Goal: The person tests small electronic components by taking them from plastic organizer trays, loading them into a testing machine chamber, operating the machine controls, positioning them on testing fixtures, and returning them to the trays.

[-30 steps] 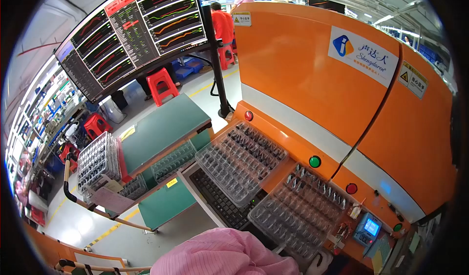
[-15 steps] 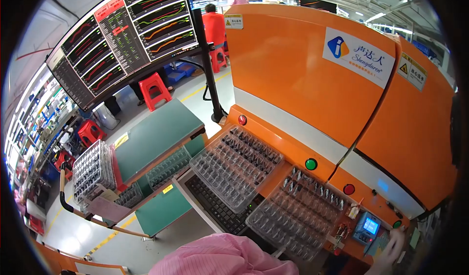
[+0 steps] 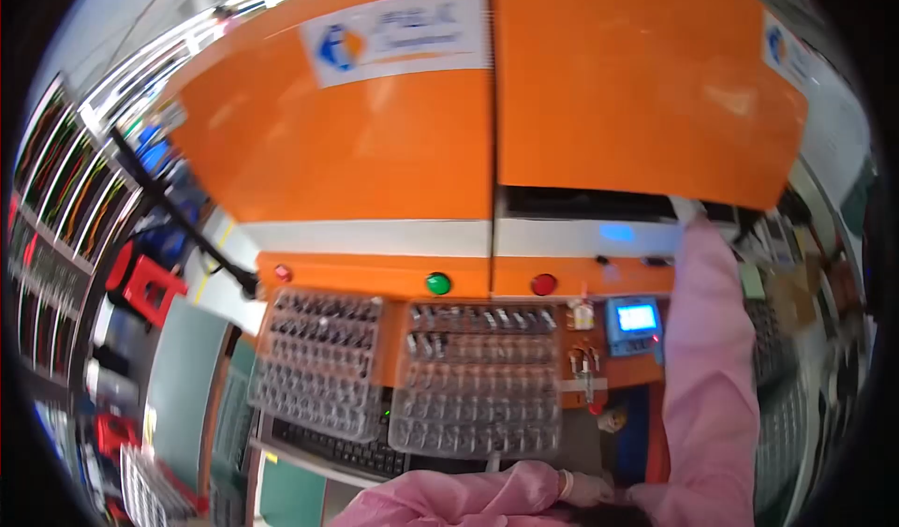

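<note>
My right hand (image 3: 686,210), blurred, reaches to the lower edge of the right orange panel (image 3: 646,87), where a dark gap (image 3: 590,203) shows; its fingers are too unclear to read. Low in the view, my left hand (image 3: 585,488) appears pale and gloved beside the right sleeve, near a dark shape, with its fingers smeared. Two clear trays of small dark parts lie side by side: the left tray (image 3: 318,363) and the right tray (image 3: 478,382). The right tray's upper rows hold parts.
A keyboard (image 3: 342,447) lies partly under the trays. Green (image 3: 438,283) and red (image 3: 543,284) buttons line the orange ledge. A small lit device (image 3: 633,326) stands right of the trays. At left are a green-topped cart (image 3: 183,386), a monitor (image 3: 56,208) and a red stool (image 3: 145,279).
The view has swung right. My right hand has gone from near the lit device up to the right panel's edge. The dark gap below that panel looks wider. My left hand has come into view.
</note>
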Available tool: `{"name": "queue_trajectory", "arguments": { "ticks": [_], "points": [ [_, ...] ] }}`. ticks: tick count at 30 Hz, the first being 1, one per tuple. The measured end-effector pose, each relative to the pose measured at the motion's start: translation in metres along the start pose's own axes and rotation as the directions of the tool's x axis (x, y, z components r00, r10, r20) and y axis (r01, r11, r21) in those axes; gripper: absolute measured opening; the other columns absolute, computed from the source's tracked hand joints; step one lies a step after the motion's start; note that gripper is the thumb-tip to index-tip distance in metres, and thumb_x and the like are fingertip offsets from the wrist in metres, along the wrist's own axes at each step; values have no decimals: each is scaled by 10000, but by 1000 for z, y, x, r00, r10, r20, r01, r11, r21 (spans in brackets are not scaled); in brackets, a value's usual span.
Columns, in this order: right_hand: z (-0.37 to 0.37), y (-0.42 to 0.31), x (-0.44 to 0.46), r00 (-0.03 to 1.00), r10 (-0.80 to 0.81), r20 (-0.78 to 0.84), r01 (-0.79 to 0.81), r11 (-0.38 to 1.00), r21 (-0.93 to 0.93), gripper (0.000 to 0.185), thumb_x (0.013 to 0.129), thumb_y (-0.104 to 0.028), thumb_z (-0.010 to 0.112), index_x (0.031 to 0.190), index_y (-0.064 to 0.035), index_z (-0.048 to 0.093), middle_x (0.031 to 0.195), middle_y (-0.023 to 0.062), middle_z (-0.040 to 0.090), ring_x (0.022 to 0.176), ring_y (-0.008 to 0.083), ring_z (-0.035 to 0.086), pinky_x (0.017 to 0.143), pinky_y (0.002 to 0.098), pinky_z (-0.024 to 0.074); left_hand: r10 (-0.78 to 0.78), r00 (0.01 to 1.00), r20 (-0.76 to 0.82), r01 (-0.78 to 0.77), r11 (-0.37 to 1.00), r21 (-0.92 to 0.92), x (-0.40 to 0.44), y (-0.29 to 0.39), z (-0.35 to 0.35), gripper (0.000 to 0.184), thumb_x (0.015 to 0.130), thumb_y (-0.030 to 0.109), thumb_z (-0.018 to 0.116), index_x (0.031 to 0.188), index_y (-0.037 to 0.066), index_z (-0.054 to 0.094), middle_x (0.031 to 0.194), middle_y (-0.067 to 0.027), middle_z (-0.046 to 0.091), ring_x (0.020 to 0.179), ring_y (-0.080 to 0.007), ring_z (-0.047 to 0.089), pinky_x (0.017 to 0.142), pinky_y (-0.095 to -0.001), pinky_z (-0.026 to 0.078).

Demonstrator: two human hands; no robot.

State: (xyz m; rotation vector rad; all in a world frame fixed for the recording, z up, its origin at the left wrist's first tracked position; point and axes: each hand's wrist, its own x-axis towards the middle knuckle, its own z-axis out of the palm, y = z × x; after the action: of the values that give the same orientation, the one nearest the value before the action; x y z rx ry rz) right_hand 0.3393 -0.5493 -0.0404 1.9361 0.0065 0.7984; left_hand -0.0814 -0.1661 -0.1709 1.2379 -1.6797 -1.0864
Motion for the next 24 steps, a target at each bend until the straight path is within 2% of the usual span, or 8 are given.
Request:
{"name": "queue_trajectory", "arguments": {
  "ticks": [2,4,10,13,15,17,19,24],
  "points": [
    [-48,9,25,957,252,140,-288,818,498,479,944,-373,461,1319,-76,484,1350,142,496,1254,343,433,1055,438,343,72,997,10,-72,997,-29,0,-12,11,265,920,215,481,1041,14,603,943,-181,639,906,-321,616,804,-380,478],
    [-86,17,43,840,418,346,-494,328,805,456,945,-349,477,1315,-82,490,1343,144,503,1251,336,438,1057,439,336,163,981,-101,-169,984,-61,1,-24,19,202,861,154,513,970,5,595,988,-176,617,932,-337,602,800,-400,474],
    [-97,28,61,866,498,34,-405,662,631,384,898,-260,565,1199,-22,557,1197,183,582,1170,343,504,978,440,398,-30,999,-38,25,992,-120,-2,2,3,249,891,216,486,983,24,614,1001,-184,625,931,-336,605,815,-408,473],
    [-133,34,71,732,682,-9,-404,444,800,300,850,-191,640,1094,-18,615,1052,176,638,994,348,597,865,405,468,-23,991,-129,15,998,-68,-6,9,3,267,900,233,470,992,32,619,981,-182,632,923,-340,607,818,-409,472],
    [-200,33,73,686,710,161,-293,66,954,190,857,-132,668,993,1,656,936,83,674,872,223,638,791,305,488,16,997,-79,-13,999,45,-4,5,5,287,903,254,475,980,28,634,952,-180,648,904,-336,619,807,-407,477],
    [-266,15,72,721,639,270,-198,-184,963,157,835,-107,701,942,2,663,848,34,654,789,109,581,738,237,463,12,990,-144,0,997,83,2,1,10,298,904,264,477,974,25,641,937,-179,656,895,-334,625,802,-406,480],
    [-322,-4,66,843,390,370,-233,-354,906,129,857,-89,673,959,-12,661,794,8,634,739,74,531,721,218,446,-63,994,-91,65,998,18,11,-3,13,327,902,272,467,968,16,659,905,-180,668,887,-330,637,785,-406,488],
    [-470,-76,65,992,-121,-21,-59,-617,785,193,848,-32,656,1039,-23,630,878,8,619,744,80,550,698,227,455,-129,991,38,132,986,-106,26,-15,14,353,871,260,444,922,-5,671,875,-210,661,868,-353,627,757,-432,491]
  ]
}}
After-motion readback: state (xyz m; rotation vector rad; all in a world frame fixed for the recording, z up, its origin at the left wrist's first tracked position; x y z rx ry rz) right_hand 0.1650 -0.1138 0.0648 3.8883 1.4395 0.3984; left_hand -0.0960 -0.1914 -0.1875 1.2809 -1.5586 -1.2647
